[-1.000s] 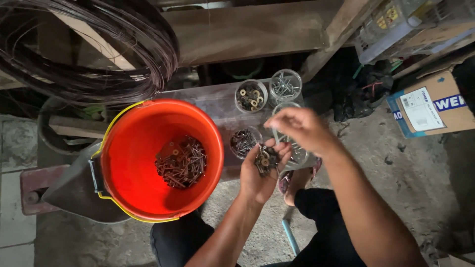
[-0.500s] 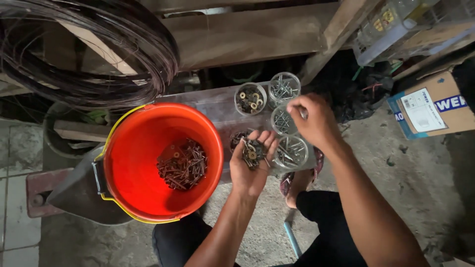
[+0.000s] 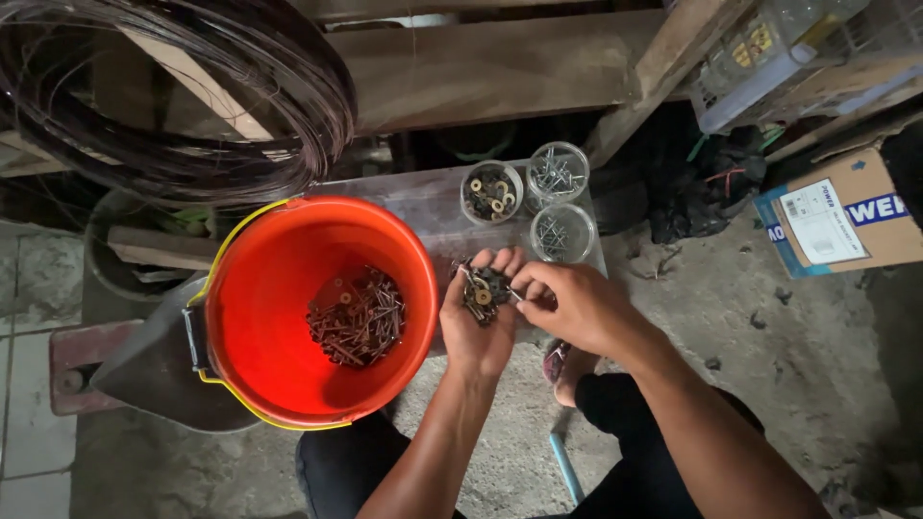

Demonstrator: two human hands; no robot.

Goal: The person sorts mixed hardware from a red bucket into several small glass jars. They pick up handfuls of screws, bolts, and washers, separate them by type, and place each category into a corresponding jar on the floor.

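While the left hand (image 3: 478,317) sits palm-up just off the rim of the orange bucket (image 3: 240,317), cupped round a small heap of rusty screws & washers (image 3: 484,288), the right hand (image 3: 577,306) comes in beside it, grip narrow, fingertips pinched on one small piece at the heap's edge, can't tell which. Little room here: bucket hard to the left, three clear cups right above the hands. Bare concrete floor (image 3: 769,356) to the right gives open space. Bucket holds a pile of rusty nails (image 3: 358,317) at the bottom. Cup w/ washers (image 3: 491,191), cup w/ pale nails (image 3: 558,173), third cup (image 3: 561,234) w/ a few thin nails, all on the grey table (image 3: 413,204). Wire coil (image 3: 173,106) overhangs top left.
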